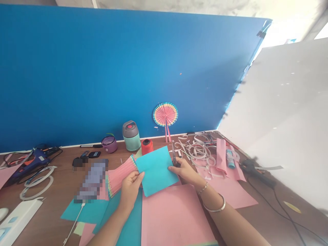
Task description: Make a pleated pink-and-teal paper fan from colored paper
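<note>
At the far left of the worktop (52, 222), a blue glue gun (39, 160) lies among cables behind a white power strip (22, 218), probably set aside to leave me room. Next comes a pleated pink strip (123, 176) with a banded edge, lying folded beside my left hand (131, 189). That grip is closed, thumb above and fingers below, on the left edge of a turquoise sheet (157, 171), which I have raised in front of me over larger pink paper (174, 215). My right hand (186, 170) is clamped around scissors (173, 150), blades pointing up, its thumb resting on the sheet's right edge; holding both sides likely keeps the paper flat and steady. Behind, a round pleated fan (165, 114) leans upright on the blue board (102, 68), perhaps for easy viewing. Further right, coiled white strips (198, 151) lie loose, and a glue stick (231, 160) rests on pink paper. Its label is too blurred to read; I can make out no brand or writing anywhere.
</note>
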Demonstrator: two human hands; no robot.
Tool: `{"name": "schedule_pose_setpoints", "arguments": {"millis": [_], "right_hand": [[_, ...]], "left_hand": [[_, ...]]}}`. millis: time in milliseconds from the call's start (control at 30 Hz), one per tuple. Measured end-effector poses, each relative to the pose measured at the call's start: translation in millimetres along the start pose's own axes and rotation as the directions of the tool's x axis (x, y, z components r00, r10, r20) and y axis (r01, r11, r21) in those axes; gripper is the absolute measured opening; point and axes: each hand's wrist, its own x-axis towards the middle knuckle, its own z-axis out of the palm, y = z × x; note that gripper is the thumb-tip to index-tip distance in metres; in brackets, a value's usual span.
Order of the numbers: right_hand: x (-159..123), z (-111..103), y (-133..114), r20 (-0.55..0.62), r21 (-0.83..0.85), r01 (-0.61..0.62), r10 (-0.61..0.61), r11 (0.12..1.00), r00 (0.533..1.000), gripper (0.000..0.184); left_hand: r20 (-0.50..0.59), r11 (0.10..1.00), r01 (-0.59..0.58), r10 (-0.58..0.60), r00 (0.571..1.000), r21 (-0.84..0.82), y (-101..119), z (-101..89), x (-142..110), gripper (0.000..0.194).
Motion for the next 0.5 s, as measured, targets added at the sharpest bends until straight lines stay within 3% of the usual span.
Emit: {"name": "schedule_pose_setpoints", "arguments": {"millis": [233, 367, 500], "right_hand": [[1, -3, -12, -0.070, 0.112, 0.009, -0.001, 0.994, 0.998, 0.034], [-1, -6, -16, 0.069, 0.236, -0.062, 0.046, 0.970, 0.997, 0.034], [-5, -10, -17, 0.224, 0.293, -0.112, 0.045, 0.950, 0.973, 0.048]], "left_hand": [[-0.111, 0.994, -0.003, -0.010, 0.994, -0.109, 8, -8.3, 5, 0.032], [-0.152, 0.984, 0.009, -0.036, 0.988, -0.176, 9, -14.5, 10, 0.035], [-0.184, 0.977, 0.010, -0.050, 0.982, -0.215, 11, -20.3, 14, 0.040]]}}
